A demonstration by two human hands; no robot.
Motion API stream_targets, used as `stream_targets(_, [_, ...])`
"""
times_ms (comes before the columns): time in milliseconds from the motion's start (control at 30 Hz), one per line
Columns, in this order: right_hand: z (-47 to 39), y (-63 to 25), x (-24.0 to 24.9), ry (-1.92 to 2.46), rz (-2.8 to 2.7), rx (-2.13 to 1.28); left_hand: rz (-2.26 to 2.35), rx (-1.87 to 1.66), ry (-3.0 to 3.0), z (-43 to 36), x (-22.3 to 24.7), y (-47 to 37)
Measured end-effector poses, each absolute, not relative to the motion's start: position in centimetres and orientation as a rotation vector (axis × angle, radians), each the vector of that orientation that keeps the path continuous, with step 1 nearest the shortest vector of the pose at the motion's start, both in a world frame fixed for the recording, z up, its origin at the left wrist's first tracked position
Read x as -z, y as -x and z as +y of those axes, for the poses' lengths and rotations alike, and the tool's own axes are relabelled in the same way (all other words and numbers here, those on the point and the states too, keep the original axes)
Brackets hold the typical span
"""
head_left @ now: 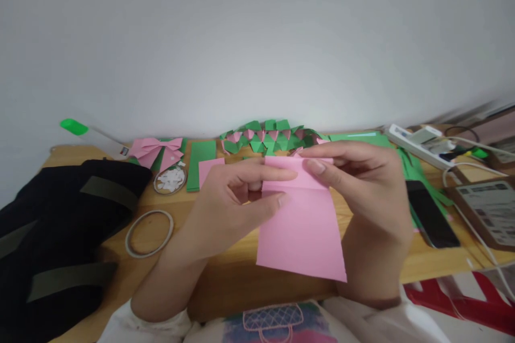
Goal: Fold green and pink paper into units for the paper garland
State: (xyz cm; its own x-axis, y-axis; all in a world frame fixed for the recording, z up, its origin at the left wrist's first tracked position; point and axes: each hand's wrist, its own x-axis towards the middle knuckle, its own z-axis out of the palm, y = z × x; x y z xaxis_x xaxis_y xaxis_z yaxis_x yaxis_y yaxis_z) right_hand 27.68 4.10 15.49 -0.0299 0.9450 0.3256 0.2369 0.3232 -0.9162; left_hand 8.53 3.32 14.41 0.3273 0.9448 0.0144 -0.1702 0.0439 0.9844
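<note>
A rectangular sheet of pink paper (301, 230) hangs in the air between both hands, with a crease running across its upper part. My left hand (237, 203) grips its left edge near the crease, thumb and index finger resting on the near face. At the top right corner, my right hand (358, 177) pinches the sheet, thumb in front and fingers behind. Part of the right fingers is hidden. Beyond the hands lies a chain of folded green and pink paper (269, 136) against the wall.
Left of the hands are a tape roll (148, 233), a round dish of white bits (170, 179), a pink paper bow (156, 151), green paper strips (201, 158) and a dark cloth item (72, 214). On the right lie a phone (432, 214), a power strip (418, 144) and cables.
</note>
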Motion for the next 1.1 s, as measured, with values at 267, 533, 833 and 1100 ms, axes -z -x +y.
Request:
stream_targets(267, [3.97,-27.88,-15.5,1.116,-1.534,-0.831,0.825,-1.039,-1.244,3.53,-14.37,-8.54])
stream_targets(533, [3.85,-28.09,-15.4,1.113,-1.544,-0.835,0.829,-1.035,-1.264,3.5,-14.32,-8.64])
stream_targets(833, [3.84,-28.22,-15.29,1.096,-1.542,-0.833,0.815,-1.033,-1.235,3.38,-14.46,-8.68])
stream_targets(1100, [3.76,-28.33,-15.16,1.112,-1.542,-0.802,0.811,-1.028,-1.193,3.42,-14.57,-8.9])
